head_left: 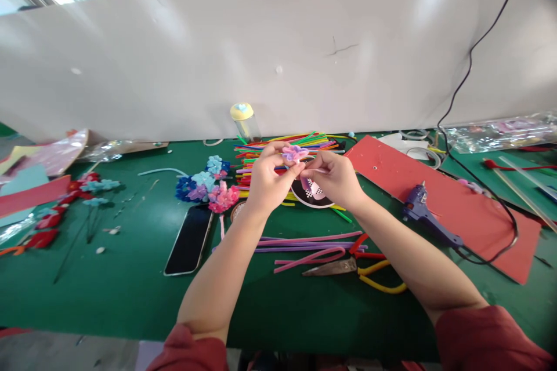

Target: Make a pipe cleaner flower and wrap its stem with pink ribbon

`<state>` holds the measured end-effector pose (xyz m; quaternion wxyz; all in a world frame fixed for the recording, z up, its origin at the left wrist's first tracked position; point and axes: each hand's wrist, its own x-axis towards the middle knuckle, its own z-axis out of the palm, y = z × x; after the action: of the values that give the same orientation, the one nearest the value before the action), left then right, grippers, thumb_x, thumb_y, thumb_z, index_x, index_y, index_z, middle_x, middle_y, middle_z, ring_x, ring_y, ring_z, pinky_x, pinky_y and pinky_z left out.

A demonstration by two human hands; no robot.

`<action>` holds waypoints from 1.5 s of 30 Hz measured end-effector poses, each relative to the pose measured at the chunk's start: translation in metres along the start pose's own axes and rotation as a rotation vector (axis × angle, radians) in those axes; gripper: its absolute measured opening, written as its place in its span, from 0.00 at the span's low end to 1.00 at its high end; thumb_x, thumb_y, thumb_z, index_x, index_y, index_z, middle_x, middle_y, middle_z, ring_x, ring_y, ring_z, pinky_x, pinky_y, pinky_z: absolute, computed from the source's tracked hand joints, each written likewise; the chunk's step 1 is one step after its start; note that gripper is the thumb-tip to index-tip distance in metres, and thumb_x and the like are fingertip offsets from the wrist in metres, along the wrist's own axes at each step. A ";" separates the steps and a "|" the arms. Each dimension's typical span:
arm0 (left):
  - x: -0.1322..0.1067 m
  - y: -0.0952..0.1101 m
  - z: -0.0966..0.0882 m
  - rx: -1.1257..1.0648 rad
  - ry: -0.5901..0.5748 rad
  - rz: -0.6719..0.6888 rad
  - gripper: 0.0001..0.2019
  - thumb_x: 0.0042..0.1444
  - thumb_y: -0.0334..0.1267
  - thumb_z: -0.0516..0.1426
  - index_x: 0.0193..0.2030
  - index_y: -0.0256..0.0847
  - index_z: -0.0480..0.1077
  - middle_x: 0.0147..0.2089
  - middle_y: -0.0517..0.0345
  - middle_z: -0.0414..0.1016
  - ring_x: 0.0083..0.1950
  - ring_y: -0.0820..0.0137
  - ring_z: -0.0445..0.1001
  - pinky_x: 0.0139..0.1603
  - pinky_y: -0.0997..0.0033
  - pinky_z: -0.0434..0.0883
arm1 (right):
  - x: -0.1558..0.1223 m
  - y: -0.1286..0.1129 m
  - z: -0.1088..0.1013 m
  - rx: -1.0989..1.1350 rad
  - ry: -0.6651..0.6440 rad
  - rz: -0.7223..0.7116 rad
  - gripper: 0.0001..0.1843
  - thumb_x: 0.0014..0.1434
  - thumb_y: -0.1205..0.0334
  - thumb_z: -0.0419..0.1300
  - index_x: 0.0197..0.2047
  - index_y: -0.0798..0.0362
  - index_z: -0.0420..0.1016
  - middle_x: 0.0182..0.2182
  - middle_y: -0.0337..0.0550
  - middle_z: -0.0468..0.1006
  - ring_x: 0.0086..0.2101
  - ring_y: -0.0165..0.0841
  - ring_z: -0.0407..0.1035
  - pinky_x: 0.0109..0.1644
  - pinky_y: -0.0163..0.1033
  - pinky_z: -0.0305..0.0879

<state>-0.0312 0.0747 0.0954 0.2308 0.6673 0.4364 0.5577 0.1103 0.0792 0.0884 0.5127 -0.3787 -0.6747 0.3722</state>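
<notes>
My left hand (268, 181) and my right hand (333, 178) meet above the green table (130, 278), both pinched on a small pink and purple pipe-cleaner flower (295, 153). The flower sits at my fingertips, held up in front of a pile of coloured pipe cleaners (287, 148). Under my hands lies a round black and white tape roll (312, 194). Finished blue, purple and pink flowers (209, 185) lie just left of my left hand.
A black phone (190, 239) lies face up left of my left forearm. Scissors with yellow handles (348, 269) and loose purple and pink pipe cleaners (311, 246) lie between my arms. A purple glue gun (424, 214) rests on a red sheet (461, 208) at right.
</notes>
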 end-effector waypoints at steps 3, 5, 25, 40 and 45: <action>0.000 0.000 0.000 -0.102 -0.020 -0.022 0.05 0.46 0.35 0.61 0.22 0.38 0.71 0.40 0.53 0.70 0.48 0.64 0.69 0.50 0.60 0.67 | 0.002 -0.003 -0.001 0.355 -0.106 0.138 0.16 0.43 0.59 0.66 0.19 0.53 0.61 0.16 0.36 0.73 0.21 0.28 0.69 0.27 0.34 0.65; -0.001 -0.001 0.002 -0.213 -0.031 -0.052 0.06 0.45 0.36 0.61 0.22 0.39 0.71 0.40 0.54 0.70 0.49 0.64 0.69 0.49 0.61 0.68 | 0.002 -0.003 -0.001 0.552 -0.154 0.221 0.18 0.42 0.57 0.68 0.20 0.54 0.61 0.15 0.35 0.73 0.19 0.27 0.69 0.24 0.33 0.66; -0.010 0.020 0.013 -0.681 -0.220 -0.316 0.16 0.39 0.52 0.63 0.26 0.41 0.70 0.34 0.56 0.72 0.25 0.67 0.74 0.25 0.61 0.76 | 0.003 -0.003 -0.010 0.940 -0.632 0.581 0.18 0.40 0.56 0.69 0.23 0.55 0.64 0.17 0.34 0.77 0.17 0.27 0.71 0.23 0.33 0.71; -0.011 0.016 0.013 -0.674 -0.297 -0.338 0.16 0.42 0.54 0.61 0.25 0.42 0.68 0.16 0.65 0.57 0.19 0.69 0.70 0.24 0.62 0.76 | 0.003 -0.002 -0.009 0.907 -0.658 0.609 0.18 0.38 0.52 0.69 0.25 0.58 0.72 0.16 0.36 0.76 0.16 0.26 0.70 0.24 0.31 0.70; -0.011 0.015 0.011 -0.750 -0.385 -0.388 0.16 0.43 0.52 0.61 0.28 0.42 0.68 0.15 0.66 0.57 0.14 0.75 0.63 0.21 0.64 0.73 | 0.002 -0.001 -0.007 0.914 -0.675 0.583 0.17 0.39 0.52 0.69 0.25 0.58 0.74 0.17 0.38 0.77 0.17 0.27 0.71 0.24 0.31 0.70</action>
<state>-0.0160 0.0597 0.0986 0.6333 0.5350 0.2705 0.4895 0.1172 0.0814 0.0913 0.2592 -0.1518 -0.4417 0.8454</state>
